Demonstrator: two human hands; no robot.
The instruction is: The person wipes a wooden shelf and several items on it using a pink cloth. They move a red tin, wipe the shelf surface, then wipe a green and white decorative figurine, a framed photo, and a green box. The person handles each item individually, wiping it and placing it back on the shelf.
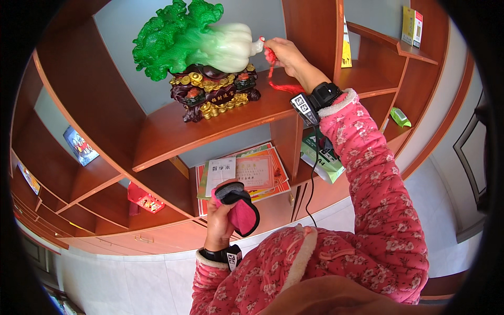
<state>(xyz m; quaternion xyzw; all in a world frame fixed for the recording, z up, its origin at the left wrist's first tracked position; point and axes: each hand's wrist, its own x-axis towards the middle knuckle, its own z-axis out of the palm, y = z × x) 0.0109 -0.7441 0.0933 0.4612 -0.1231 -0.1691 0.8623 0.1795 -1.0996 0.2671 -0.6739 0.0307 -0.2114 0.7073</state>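
Observation:
A green and white cabbage ornament (220, 43) rests on a dark base (214, 92) decorated with gold coins and ingots, on a wooden shelf (212, 136). At the cabbage's white stem end, my right hand (285, 55) pinches a red cord (271, 59) whose loop goes around the stem tip. The cord's red tassel (286, 87) hangs down below this hand, onto the shelf. Lower down, in front of the cabinet, my left hand (220, 220) grips a folded pink cloth (245, 215) with black edging and a grey patch.
Beneath the shelf, a compartment holds a notebook (220, 173) and certificates (260, 171). A green and white paper pack (328, 165) stands to its right. A red packet (145, 199) and a blue picture card (80, 145) occupy left compartments. A black cable (313, 177) dangles from my right wrist.

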